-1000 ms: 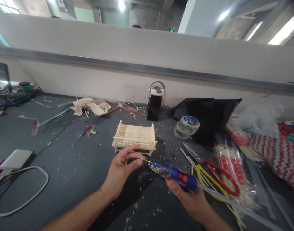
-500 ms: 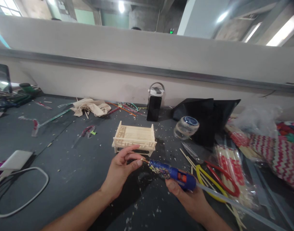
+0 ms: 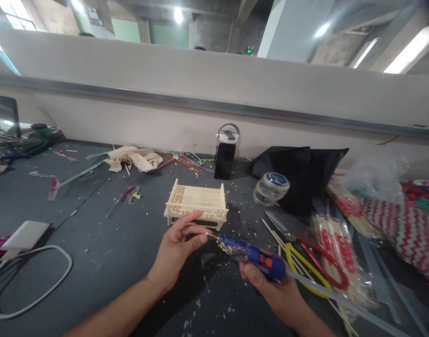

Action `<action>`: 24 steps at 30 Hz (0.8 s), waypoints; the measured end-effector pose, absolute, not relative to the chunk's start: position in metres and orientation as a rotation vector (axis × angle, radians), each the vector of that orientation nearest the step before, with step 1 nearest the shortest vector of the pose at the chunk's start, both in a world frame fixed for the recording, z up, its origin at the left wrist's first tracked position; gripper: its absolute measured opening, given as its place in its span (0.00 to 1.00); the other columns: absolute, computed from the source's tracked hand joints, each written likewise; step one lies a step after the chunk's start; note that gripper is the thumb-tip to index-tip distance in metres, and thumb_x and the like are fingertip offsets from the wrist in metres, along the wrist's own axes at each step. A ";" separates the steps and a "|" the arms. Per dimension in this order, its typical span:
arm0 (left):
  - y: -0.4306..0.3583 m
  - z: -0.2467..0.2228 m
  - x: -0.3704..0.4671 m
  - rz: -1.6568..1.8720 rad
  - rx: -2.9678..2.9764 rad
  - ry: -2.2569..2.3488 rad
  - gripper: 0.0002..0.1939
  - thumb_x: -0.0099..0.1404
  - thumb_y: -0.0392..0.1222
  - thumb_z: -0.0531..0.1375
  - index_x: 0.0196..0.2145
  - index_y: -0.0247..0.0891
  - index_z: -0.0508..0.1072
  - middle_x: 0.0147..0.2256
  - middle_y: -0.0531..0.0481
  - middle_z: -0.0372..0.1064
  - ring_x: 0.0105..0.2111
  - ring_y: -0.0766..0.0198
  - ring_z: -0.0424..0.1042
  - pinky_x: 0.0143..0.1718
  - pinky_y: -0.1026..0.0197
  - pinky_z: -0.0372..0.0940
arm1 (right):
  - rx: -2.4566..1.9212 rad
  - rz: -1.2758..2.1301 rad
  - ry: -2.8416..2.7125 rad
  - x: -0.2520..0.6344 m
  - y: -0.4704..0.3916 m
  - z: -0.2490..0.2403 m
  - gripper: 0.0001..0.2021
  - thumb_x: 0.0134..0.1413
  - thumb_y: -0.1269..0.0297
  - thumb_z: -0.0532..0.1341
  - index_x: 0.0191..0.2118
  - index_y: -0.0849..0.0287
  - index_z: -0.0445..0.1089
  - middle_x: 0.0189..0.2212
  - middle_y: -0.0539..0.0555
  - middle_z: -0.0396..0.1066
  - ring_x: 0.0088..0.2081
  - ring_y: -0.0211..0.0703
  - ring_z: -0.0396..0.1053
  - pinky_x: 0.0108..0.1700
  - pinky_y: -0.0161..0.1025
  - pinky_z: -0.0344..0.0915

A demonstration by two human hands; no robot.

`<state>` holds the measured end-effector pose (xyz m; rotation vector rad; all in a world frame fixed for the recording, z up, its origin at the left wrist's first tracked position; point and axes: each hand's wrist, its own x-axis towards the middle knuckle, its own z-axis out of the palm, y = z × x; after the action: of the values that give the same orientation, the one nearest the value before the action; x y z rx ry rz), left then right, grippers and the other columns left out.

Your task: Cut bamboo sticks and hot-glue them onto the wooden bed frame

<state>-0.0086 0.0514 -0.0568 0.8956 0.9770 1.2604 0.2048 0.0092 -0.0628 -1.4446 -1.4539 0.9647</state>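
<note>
My right hand (image 3: 270,290) is closed around a blue hot glue gun (image 3: 251,255), and a long clear glue stick (image 3: 348,302) trails from its back end. Pale crumbs cling to the gun's front. At its copper-coloured nozzle, my left hand (image 3: 179,245) pinches something tiny between thumb and fingertip, too small to name. Just beyond the left hand stands a small model bed-like frame (image 3: 196,196) made of thin wooden sticks, with corner posts and a patterned front rail. The left fingers hide part of its front.
Scissors (image 3: 320,262) with red and yellow handles lie right, by loose sticks and packaged sticks (image 3: 336,241). A clear jar (image 3: 270,189), a phone (image 3: 224,160) and a black bag (image 3: 299,173) stand behind. A crumpled cloth (image 3: 133,158) and a white charger (image 3: 26,235) lie left.
The view has tipped up slightly, so things sit a little lower. Both hands hold nearly the same pose at the nozzle; my right grip on the glue gun has shifted slightly.
</note>
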 end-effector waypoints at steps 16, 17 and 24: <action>0.043 -0.045 -0.008 1.317 0.942 0.961 0.12 0.52 0.36 0.69 0.35 0.38 0.73 0.32 0.50 0.77 0.35 0.65 0.73 0.39 0.65 0.65 | -1.151 0.172 -1.868 0.248 0.001 -0.023 0.17 0.54 0.45 0.57 0.34 0.53 0.72 0.28 0.55 0.74 0.33 0.50 0.72 0.38 0.46 0.68; 0.040 -0.043 -0.007 1.313 0.950 0.950 0.12 0.52 0.36 0.68 0.35 0.38 0.73 0.32 0.50 0.77 0.36 0.65 0.73 0.39 0.65 0.65 | -1.143 0.088 -1.949 0.254 0.002 -0.024 0.12 0.54 0.51 0.60 0.35 0.54 0.71 0.27 0.54 0.73 0.31 0.48 0.70 0.34 0.43 0.67; 0.019 -0.022 -0.001 1.399 0.929 0.871 0.10 0.53 0.36 0.68 0.34 0.39 0.74 0.33 0.51 0.76 0.37 0.65 0.73 0.41 0.65 0.64 | -1.592 -0.139 -2.496 0.275 0.013 -0.028 0.03 0.50 0.70 0.60 0.33 0.57 0.68 0.30 0.54 0.70 0.36 0.47 0.67 0.36 0.41 0.63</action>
<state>-0.0013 0.0192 -0.0219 0.9290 0.8715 1.3990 0.2754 0.0131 -0.0283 -1.5917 -2.4963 -0.1391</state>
